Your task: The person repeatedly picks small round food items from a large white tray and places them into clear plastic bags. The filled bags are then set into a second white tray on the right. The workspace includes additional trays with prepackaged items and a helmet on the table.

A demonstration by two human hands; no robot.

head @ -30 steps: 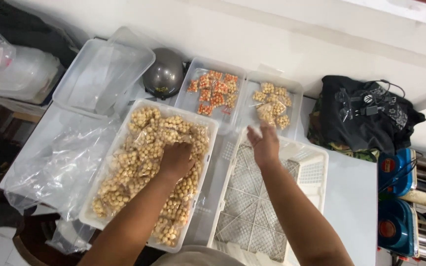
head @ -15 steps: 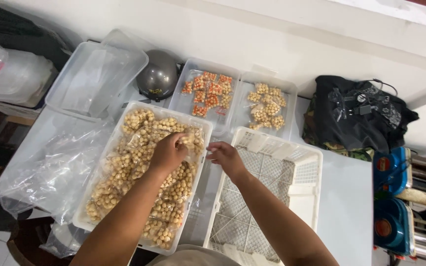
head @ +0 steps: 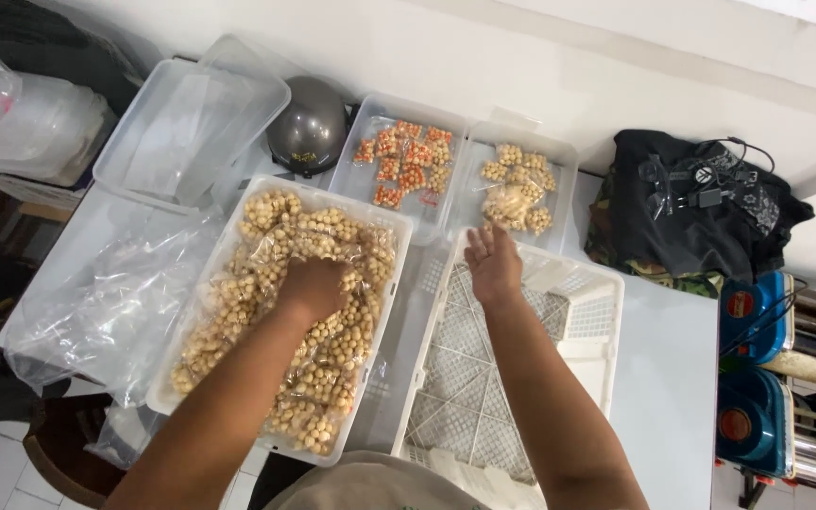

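Head view, the only one. The left hand [head: 316, 288] is pressed palm-down into the heap of small clear packets of round tan snack balls [head: 280, 312] that fills the long white plastic tray [head: 387, 283]. Its fingers are curled down among the packets, but whether they have closed on one cannot be told from here. The packets lie directly beneath and on every side of this hand. The tray's long axis runs away from the person's body, leaning slightly to the right at its far end, roughly in line with the left forearm.

The right hand [head: 491, 263] hovers apart from that heap, fingers loosely spread and holding nothing. It hangs over the far rim of the empty white slotted plastic crate [head: 573, 364], which stands just to the right of the tray, its long axis running the same way. Just beyond this hand's fingertips sits a clear shallow plastic container with a few tan packets [head: 518, 189]; beyond it and to its left, a second clear container with orange-red packets [head: 406, 162].

So the left hand is the one at the heap, and the right is the nearer to the crate and the two far containers. To the left of the left hand lie crumpled clear plastic bags [head: 106, 302] on the tabletop [head: 672, 378].
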